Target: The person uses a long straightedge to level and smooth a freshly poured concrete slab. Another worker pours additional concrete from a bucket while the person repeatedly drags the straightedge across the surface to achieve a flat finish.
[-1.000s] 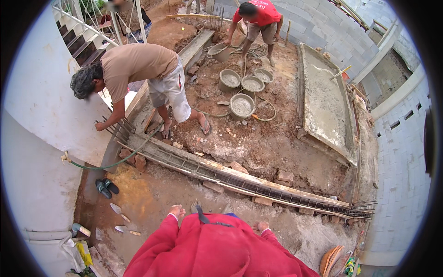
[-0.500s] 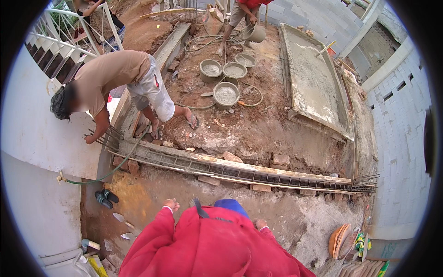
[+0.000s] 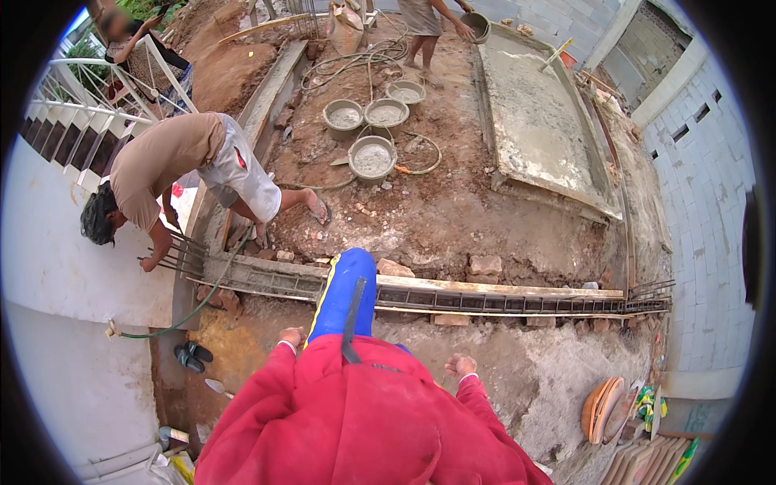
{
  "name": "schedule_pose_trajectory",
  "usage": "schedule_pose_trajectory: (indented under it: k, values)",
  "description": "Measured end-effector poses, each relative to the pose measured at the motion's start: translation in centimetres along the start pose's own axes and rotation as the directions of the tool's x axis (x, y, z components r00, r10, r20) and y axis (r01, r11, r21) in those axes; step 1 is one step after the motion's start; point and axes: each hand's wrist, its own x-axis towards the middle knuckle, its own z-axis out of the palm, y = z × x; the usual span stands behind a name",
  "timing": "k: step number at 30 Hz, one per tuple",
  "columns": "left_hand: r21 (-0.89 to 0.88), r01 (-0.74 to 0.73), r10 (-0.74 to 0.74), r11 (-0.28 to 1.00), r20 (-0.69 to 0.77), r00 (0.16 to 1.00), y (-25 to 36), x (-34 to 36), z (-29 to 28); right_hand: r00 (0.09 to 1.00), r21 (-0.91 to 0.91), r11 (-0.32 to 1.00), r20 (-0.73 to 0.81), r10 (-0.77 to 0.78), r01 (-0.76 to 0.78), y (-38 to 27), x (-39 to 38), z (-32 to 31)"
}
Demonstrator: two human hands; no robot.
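My left hand [image 3: 293, 336] hangs beside my raised leg in blue trousers [image 3: 339, 303], its fingers loosely curled with nothing visible in them. On the other side my right hand [image 3: 461, 365] hangs over the bare ground, closed in a loose fist with nothing showing in it. Both arms are in red sleeves, and a dark strap [image 3: 352, 319] dangles from the red jacket over the leg. Ahead of the hands runs a long, narrow timber form with a steel rebar cage [image 3: 501, 304], its left part filled with wet concrete. The leg covers a piece of it.
A bent-over person [image 3: 182, 162] reaches to rebar ends [image 3: 184, 255] at left. Several mortar buckets [image 3: 373, 158] stand beyond the form among hoses. Another person [image 3: 424, 40] holds a bucket at a mixing trough [image 3: 550, 121]. Slippers [image 3: 192, 356] and a trowel [image 3: 217, 388] lie left.
My leg has swung forward toward the form, and my right hand has come further into view. The person at the back has moved with the bucket toward the trough.
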Motion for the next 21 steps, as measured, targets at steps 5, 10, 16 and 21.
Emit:
schedule_pose_trajectory:
  k: [5, 10, 16, 21]
  values:
    - [0.062, 0.015, -0.015, 0.998, 0.004, 1.0, 4.3, 1.5, 2.1, 0.995, 0.045, 0.994, -0.002, 0.1, -0.1, 1.6, 1.3, -0.6]
    - [0.282, -0.038, 0.019, 0.959, 0.072, 0.997, 12.4, 4.2, 8.5, 0.982, -0.022, 0.982, -0.012, 0.189, -0.189, -0.1, 1.2, 0.4]
    - [-0.064, 0.101, -0.087, 0.993, 0.185, 0.979, 21.8, 16.9, 16.1, 0.951, -0.027, 0.952, 0.035, 0.307, -0.306, -7.8, 6.0, 6.5]
    - [0.788, -0.582, 0.117, -0.198, 0.609, 0.785, 31.5, 26.3, 21.3, 0.884, -0.014, 0.884, 0.01, 0.467, -0.466, -19.2, 9.5, 11.2]
